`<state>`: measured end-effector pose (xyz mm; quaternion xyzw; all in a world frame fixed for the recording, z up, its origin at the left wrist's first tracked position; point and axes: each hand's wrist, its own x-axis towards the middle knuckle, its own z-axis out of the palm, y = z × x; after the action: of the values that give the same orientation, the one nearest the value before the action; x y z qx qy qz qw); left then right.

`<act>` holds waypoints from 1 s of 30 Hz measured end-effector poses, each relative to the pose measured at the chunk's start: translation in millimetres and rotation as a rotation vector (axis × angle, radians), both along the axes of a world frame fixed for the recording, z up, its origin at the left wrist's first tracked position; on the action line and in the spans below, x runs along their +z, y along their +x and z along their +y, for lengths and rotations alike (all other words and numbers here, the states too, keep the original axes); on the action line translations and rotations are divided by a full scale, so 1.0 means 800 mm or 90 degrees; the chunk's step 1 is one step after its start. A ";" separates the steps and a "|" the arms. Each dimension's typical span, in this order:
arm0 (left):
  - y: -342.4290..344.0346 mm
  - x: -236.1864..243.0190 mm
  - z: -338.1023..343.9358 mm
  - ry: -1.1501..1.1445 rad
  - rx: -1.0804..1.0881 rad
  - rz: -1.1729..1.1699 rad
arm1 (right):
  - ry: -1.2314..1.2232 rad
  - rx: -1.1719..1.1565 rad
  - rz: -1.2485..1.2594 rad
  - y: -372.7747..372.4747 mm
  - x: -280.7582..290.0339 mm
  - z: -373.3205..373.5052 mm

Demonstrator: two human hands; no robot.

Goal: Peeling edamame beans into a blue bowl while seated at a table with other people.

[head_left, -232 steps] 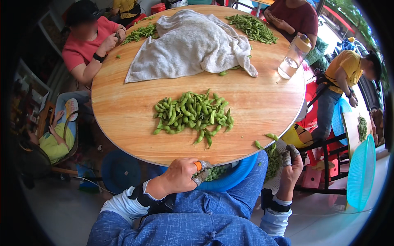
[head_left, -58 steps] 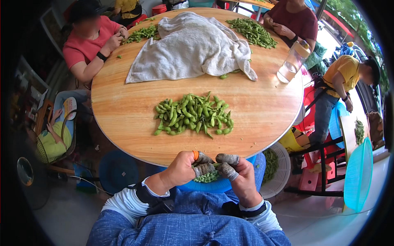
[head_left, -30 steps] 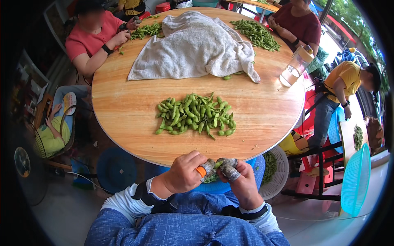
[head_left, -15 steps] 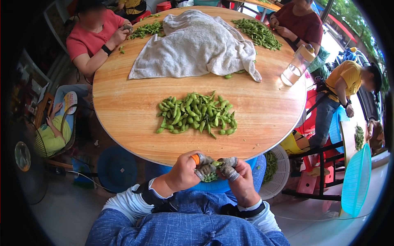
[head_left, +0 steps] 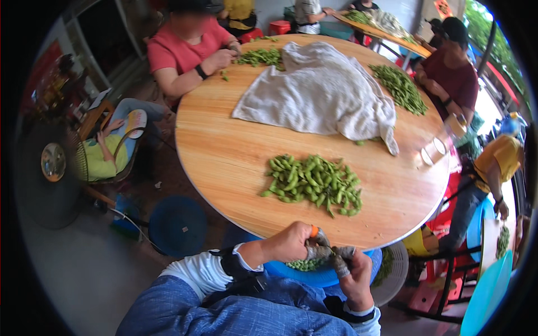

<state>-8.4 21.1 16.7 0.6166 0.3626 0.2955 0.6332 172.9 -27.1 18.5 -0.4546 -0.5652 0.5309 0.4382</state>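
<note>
My left hand (head_left: 291, 243) and my right hand (head_left: 354, 274) meet over a blue basin (head_left: 314, 279) at the table's near edge. Grey wrappings cover the fingertips of both, and an orange band circles one left finger. Both hands are closed in a pinch on one green soybean pod (head_left: 334, 251), mostly hidden by the fingers. Shelled green beans (head_left: 305, 265) lie in the basin under my hands. Just beyond, on the table, is a pile of green soybean pods (head_left: 314, 182).
The round wooden table (head_left: 218, 162) carries a draped white towel (head_left: 319, 95), a clear jug (head_left: 434, 151) and further pod piles. A white basket (head_left: 399, 274) stands right of the basin, a dark blue tub (head_left: 178, 224) on the floor at left. Other people sit around.
The view has swung left and up, so the table and pod pile appear lower and further right. My hands stay together over the basin; the pod between them shows less.
</note>
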 end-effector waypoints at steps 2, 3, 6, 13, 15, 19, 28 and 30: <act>-0.002 0.009 -0.001 0.054 -0.043 0.096 | 0.009 0.000 -0.033 -0.001 0.000 -0.002; 0.000 0.007 -0.003 0.078 -0.044 0.113 | 0.012 -0.019 -0.072 -0.003 0.002 -0.002; 0.008 0.003 -0.011 0.187 -0.022 0.177 | 0.135 -0.035 -0.187 -0.011 0.004 0.000; 0.020 -0.001 -0.011 0.216 0.045 0.100 | 0.238 -0.083 -0.244 -0.016 0.004 0.002; 0.017 -0.011 -0.012 0.058 0.031 0.007 | 0.168 -0.059 -0.186 -0.010 0.000 0.001; 0.006 -0.013 -0.010 0.004 0.025 -0.073 | -0.019 -0.056 0.044 -0.002 -0.002 0.008; 0.003 -0.001 -0.008 -0.114 0.086 -0.194 | -0.093 -0.058 0.161 -0.004 0.006 -0.001; 0.007 0.001 -0.007 -0.120 0.080 -0.200 | -0.045 -0.058 0.042 -0.009 0.009 0.001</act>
<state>-2.7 15.2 17.7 0.4771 0.3230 0.3915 0.7175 165.4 -26.3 25.3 -0.4773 -0.5100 0.5451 0.4637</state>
